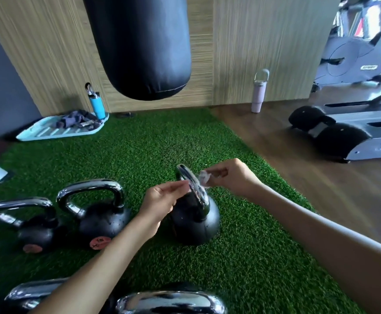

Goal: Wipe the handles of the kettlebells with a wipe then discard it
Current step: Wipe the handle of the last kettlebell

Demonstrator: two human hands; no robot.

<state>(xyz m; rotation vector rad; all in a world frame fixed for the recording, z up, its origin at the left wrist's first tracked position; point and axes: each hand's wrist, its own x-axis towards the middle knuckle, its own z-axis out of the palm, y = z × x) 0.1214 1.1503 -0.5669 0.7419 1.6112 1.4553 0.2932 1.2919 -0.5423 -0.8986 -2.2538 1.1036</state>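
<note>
Pinching the wipe (202, 178) taut — left hand (160, 200), right hand (232, 175) — across the kettlebell handle (190, 175).

Pair of kettlebells (101, 223) stood left of a third kettlebell (198, 225) on the turf (139, 150), tray (48, 132) behind left, treadmill (355, 137) right.

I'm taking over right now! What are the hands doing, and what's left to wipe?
Left hand pinches one end of the wipe; right hand pinches the other end.
The wipe lies over the chrome handle of the middle kettlebell on the turf.
Done: cannot tell which handles are clean.
Left: finish this handle, check the two kettlebells at left and two nearest the camera, then discard the wipe; no bin in view.
</note>
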